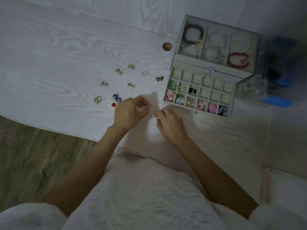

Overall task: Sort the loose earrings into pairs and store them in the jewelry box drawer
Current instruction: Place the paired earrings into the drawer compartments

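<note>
Several loose earrings lie on the white wood-grain table [66,55]: gold ones [119,71], a black pair [159,78], a blue pair [117,97] and a red-centred flower one [113,104]. My left hand [128,112] pinches a small thin earring [149,104] between thumb and fingers, just above the table. My right hand [171,122] hovers close beside it with curled fingers; something small and pale shows at its fingertips, too small to identify. The jewelry box drawer [207,80] stands pulled out to the right, with several compartments holding earrings.
The jewelry box's top tray [229,33] holds bracelets in purple, red and white. A round brass knob [167,46] sits on the table beside the box. Blue items and clear containers [259,90] stand at the far right. The table edge runs below my left wrist.
</note>
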Tool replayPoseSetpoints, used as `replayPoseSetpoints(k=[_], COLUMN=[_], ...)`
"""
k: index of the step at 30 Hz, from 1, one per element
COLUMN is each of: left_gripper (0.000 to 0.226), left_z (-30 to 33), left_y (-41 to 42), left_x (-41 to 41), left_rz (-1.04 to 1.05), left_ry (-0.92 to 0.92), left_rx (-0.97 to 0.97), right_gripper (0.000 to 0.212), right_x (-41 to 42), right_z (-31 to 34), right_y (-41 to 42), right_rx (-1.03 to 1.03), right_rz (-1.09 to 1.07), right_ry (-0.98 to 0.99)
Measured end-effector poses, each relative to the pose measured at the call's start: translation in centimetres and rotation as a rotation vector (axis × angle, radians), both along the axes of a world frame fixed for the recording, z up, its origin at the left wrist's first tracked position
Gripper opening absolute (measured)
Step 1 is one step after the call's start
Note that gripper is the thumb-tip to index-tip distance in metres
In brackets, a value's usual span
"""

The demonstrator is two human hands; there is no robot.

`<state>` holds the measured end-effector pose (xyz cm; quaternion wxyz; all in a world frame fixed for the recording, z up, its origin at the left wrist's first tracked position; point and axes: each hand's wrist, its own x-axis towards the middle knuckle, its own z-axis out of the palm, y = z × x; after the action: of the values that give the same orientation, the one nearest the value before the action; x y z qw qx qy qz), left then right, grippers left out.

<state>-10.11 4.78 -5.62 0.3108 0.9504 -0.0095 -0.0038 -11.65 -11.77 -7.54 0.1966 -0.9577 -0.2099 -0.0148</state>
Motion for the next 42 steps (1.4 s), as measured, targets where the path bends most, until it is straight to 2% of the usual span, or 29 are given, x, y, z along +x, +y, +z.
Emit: replayPoseSetpoints(k=[2,5,8,18,21,24,27,31,33,36,42], left_gripper=[0.017,0.012,0.011,0.014,0.020,0.021,0.024,0.025,0.023,0.020,0.023], left_z=[0.8,1.6,1.8,-0.1,-0.1,-0.8,-1.7,-1.5,-1.2,-0.9,-1.1], left_y=[-1.2,-3.6,-5.9,-7.4,-7.1,-6.7,-6.4,-6.1,-5.7,-4.5,-3.2], left_x=[1.8,5.3,8.7,12.3,11.8,11.1,10.5,10.0,9.6,8.7,7.6], left_rz=[0.000,0.004,0.034,-0.008,-0.056,-0.034,-0.040,-0.055,-0.061,-0.028,-0.008], left_ry=[-0.024,-0.023,-0.027,-0.017,-0.028,-0.031,0.001,0.015,0.023,0.013,0.050], left_rx=[-0.074,-0.167,-0.216,-0.209,-0.252,-0.221,-0.185,-0.217,-0.223,-0.253,-0.221], right_gripper=[0.012,0.010,0.010,0.007,0.016,0.019,0.024,0.031,0.029,0.028,0.023], right_x=[1.4,4.9,9.0,12.8,12.7,12.3,11.9,11.7,11.3,10.8,12.0], right_z=[1.6,4.2,4.7,1.6,1.5,1.8,2.1,1.8,1.7,1.6,1.6], right_y=[-1.0,-2.1,-2.3,-1.7,-1.4,-1.6,-1.8,-2.1,-2.2,-2.3,-2.9], right_rx=[0.193,0.523,0.623,0.466,0.489,0.496,0.394,0.063,-0.027,-0.075,-0.074], right_rz=[-0.096,-0.347,-0.561,-0.653,-0.672,-0.602,-0.487,-0.276,-0.233,-0.197,-0.191], right_ry=[0.036,0.112,0.192,0.047,0.021,0.050,0.052,0.069,0.067,-0.018,0.020])
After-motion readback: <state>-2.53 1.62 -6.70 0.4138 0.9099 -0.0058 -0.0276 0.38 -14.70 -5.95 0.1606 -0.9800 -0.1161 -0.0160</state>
